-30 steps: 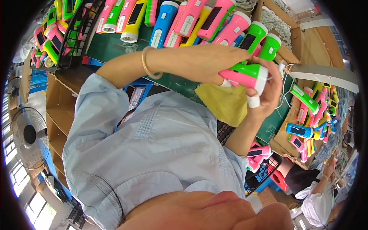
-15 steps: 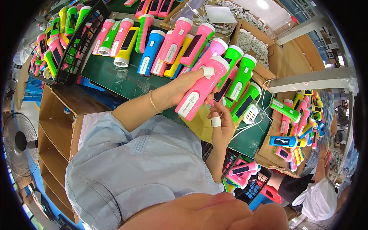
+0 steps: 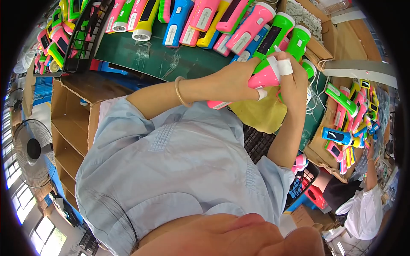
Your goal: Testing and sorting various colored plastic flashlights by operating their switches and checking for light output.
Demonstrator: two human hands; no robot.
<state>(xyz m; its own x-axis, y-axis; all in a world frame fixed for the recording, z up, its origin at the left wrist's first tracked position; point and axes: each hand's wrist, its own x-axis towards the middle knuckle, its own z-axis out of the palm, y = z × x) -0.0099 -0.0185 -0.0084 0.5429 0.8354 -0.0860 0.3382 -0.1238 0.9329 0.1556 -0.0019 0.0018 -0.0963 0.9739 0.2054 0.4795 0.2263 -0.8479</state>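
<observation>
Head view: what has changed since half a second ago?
The right hand, apart from the pink-and-green flashlight half a second ago, has moved up to its white head. The flashlight has turned, so more green shows. The left hand keeps its grip; the row of flashlights stays on the green table.

From the person's head, the wide fisheye view looks steeply down, close over the shirt point(image 3: 171, 158), which fills its middle. The left hand point(image 3: 237, 80) and right hand point(image 3: 295, 82) show near, above centre, with the table point(image 3: 121, 50) beyond; the fan point(image 3: 33, 149) stands farther off, toward the curved left rim.
</observation>
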